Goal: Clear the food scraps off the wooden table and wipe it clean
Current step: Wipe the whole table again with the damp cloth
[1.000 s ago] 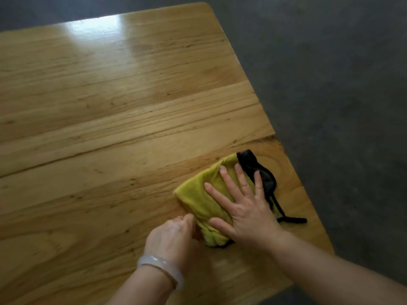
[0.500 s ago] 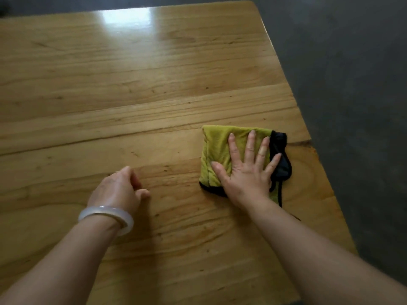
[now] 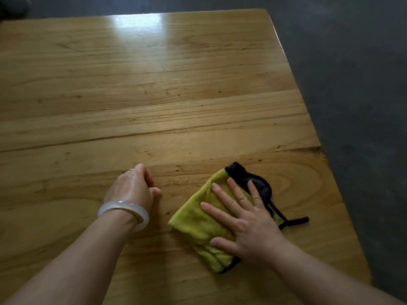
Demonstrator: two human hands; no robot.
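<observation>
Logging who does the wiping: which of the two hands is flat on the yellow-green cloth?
The right hand, fingers spread flat on the yellow-green cloth with black trim. The left hand, wearing the pale bangle, rests curled on the wooden table beside it.

We see a honey-coloured wooden plank desk [image 3: 154,111] with visible grain and knots, its varnish smooth and glossy, a bright sheen of reflected light at its far edge. On the desk's near right part lies a folded yellow-green cloth [image 3: 198,219] of soft, matt, fuzzy pile, edged with black fabric binding. Left of the cloth, a translucent white bangle [image 3: 123,211] looks smooth and polished. Beyond the desk's right edge, the grey floor [image 3: 356,106] appears dull and slightly mottled.
</observation>
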